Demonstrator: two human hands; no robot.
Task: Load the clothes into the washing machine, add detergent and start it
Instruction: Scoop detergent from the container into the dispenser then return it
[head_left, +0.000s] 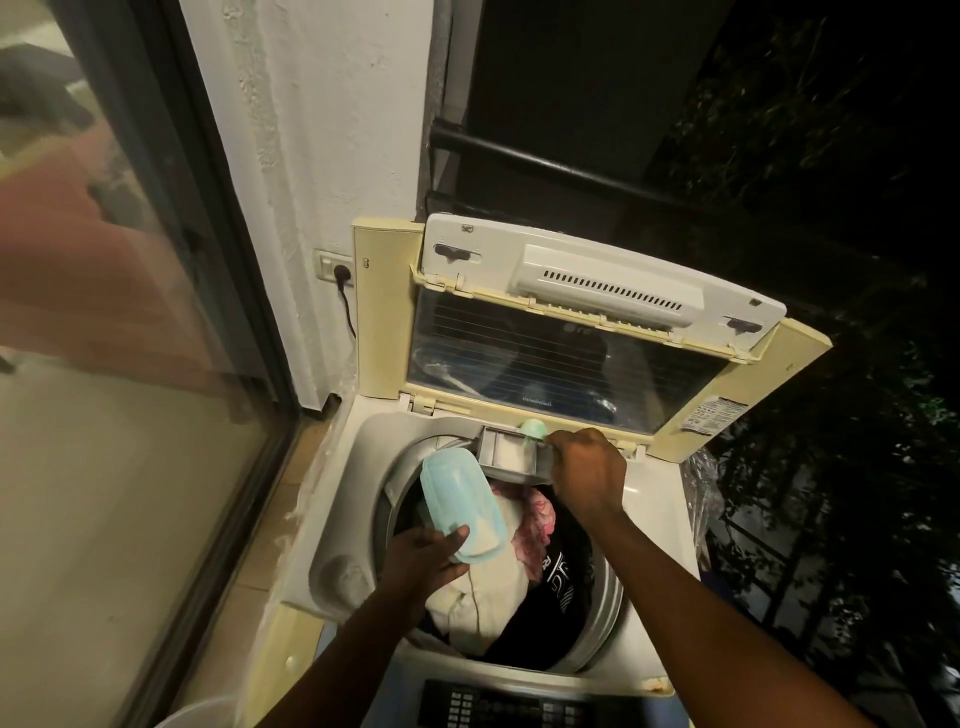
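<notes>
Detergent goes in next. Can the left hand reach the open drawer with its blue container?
Probably yes: the left hand holds the blue container right beside the drawer, which the right hand grips; nothing lies between.

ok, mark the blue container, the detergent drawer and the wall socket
blue container (460, 501): head view, its broad upper face.
detergent drawer (511, 458): head view, pale inside floor.
wall socket (326, 265): head view, left part of its plate.

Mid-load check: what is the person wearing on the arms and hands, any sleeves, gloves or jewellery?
Both arms are bare as far up as the frame shows: no sleeve on the left forearm or the right forearm. The left hand and right hand are ungloved. No watch, bracelet or ring is visible.
</notes>
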